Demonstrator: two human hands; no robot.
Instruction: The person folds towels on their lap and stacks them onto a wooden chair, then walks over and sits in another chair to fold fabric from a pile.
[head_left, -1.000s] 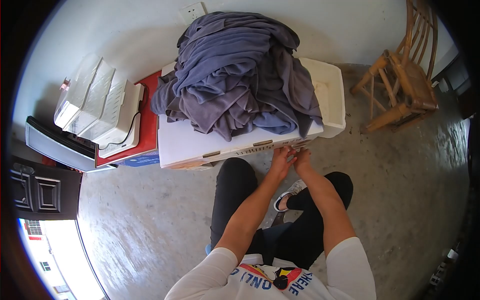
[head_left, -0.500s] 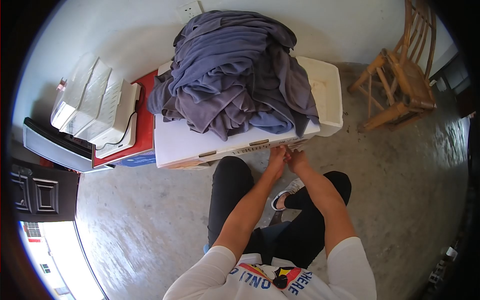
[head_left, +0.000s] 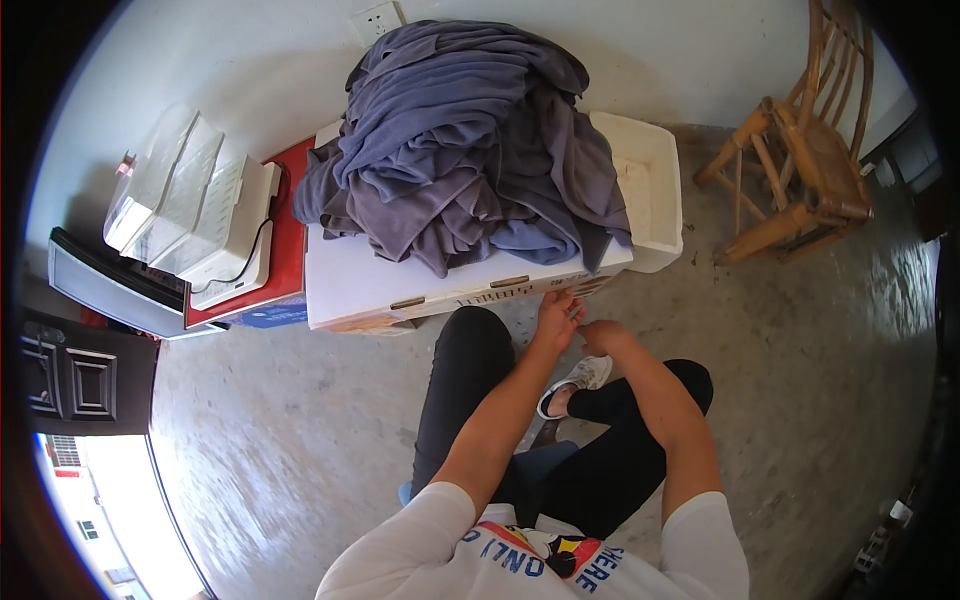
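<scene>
My left hand (head_left: 558,318) is by the front edge of the white box (head_left: 370,280), its fingers bent and a little apart, with nothing visible in them. Just to its right and slightly lower, my right hand (head_left: 603,337) points inward toward it; its fingers are partly hidden, so their grip is unclear. On top of the box lies a large heap of grey-blue and grey-brown cloths (head_left: 440,140), some hanging toward the front edge above my hands.
Left of the box, a clear and white plastic container (head_left: 190,205) stands on a red box (head_left: 292,235). A white bin (head_left: 655,190) adjoins the right end. Farther right is a bamboo chair (head_left: 800,190). A dark door (head_left: 95,385) shows at far left.
My right hand has drawn back from the box edge and slightly away from my left hand. My right knee has shifted a little outward. The cloths keep the same shape.
</scene>
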